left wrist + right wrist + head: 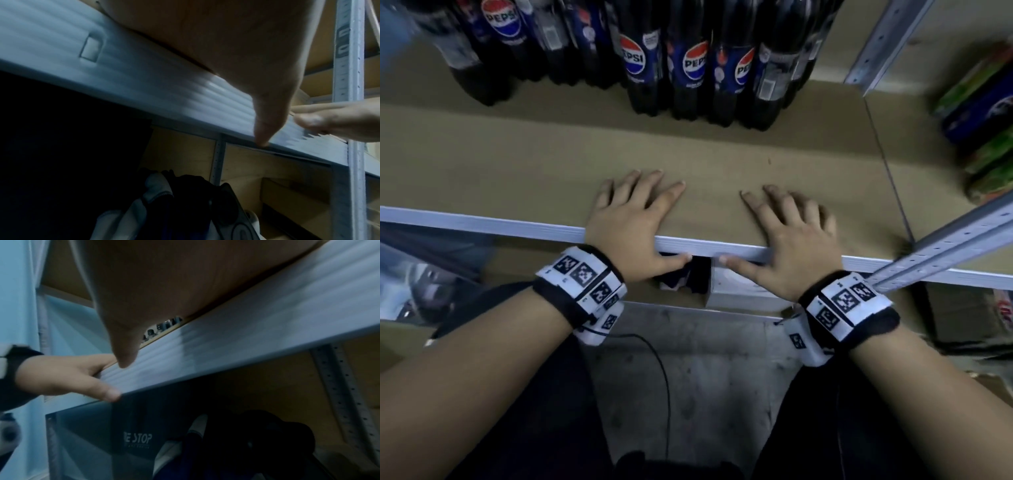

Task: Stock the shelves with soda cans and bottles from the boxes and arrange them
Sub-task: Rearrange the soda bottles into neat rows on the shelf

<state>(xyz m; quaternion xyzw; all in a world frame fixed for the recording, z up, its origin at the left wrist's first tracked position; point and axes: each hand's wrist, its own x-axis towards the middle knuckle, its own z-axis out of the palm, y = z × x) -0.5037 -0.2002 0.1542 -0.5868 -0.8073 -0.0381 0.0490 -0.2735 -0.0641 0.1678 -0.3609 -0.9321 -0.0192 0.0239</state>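
The shelf [482, 161] is a flat brown board, matte and fibrous like cardboard or pressed wood, edged at the front by a pale grey ribbed metal rail [482, 221]; the left wrist view shows a rectangular slot punched in that rail. Perforated grey steel uprights [887, 37] frame the right side, one at the back and one crossing the front corner. At the back of the board stand the Pepsi bottles [688, 68], tall dark plastic cylinders with glossy blue labels and round red, white and blue logos, packed upright in a tight cluster, with further bottles to the left of them, blurred. On the neighbouring bay to the right lie green and blue packs [983, 113], too blurred to identify. The left hand [635, 219] lies palm down on the board near the front edge, fingers straight and slightly spread, thumb hooked under the rail. The right hand [796, 233] lies just beside it, apart, likewise flat with fingers fanned and thumb against the rail's face. Neither hand holds any item. Each wrist carries a black strap with white blocks printed with square black markers. Below the shelf, a dark panel bears partial lettering ending "STOP".
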